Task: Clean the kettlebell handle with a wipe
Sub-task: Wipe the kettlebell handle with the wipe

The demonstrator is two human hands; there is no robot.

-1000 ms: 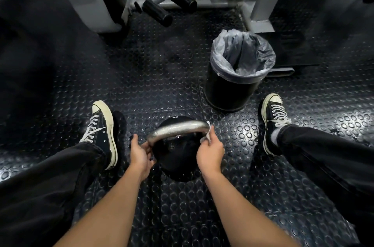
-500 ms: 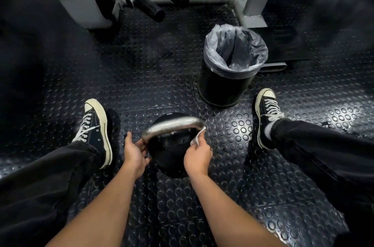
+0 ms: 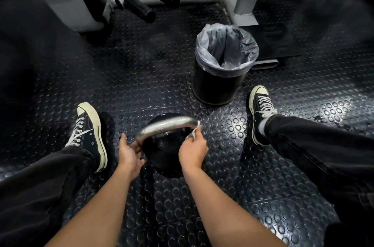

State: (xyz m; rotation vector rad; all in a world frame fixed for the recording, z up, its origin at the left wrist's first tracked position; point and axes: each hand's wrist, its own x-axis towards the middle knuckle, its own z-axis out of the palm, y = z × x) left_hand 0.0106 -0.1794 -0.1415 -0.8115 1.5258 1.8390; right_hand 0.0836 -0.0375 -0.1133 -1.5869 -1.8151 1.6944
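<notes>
From the head view, the black kettlebell (image 3: 162, 155) stood on the studded floor (image 3: 141, 74) between the shoes. The left hand (image 3: 129, 153) had its grip closed on the handle's (image 3: 166, 125) left end; the right hand (image 3: 192, 150) pinched a white wipe (image 3: 194, 132) against its right end. Beyond stood a black bin (image 3: 217, 85), its clear liner (image 3: 226, 48) seemingly empty.

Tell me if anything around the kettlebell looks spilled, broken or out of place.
Nothing stands out. The kettlebell sits on the studded floor between the shoes, left hand on one end of its handle, right hand pressing the wipe to the other. The lined bin stands upright just beyond.
</notes>
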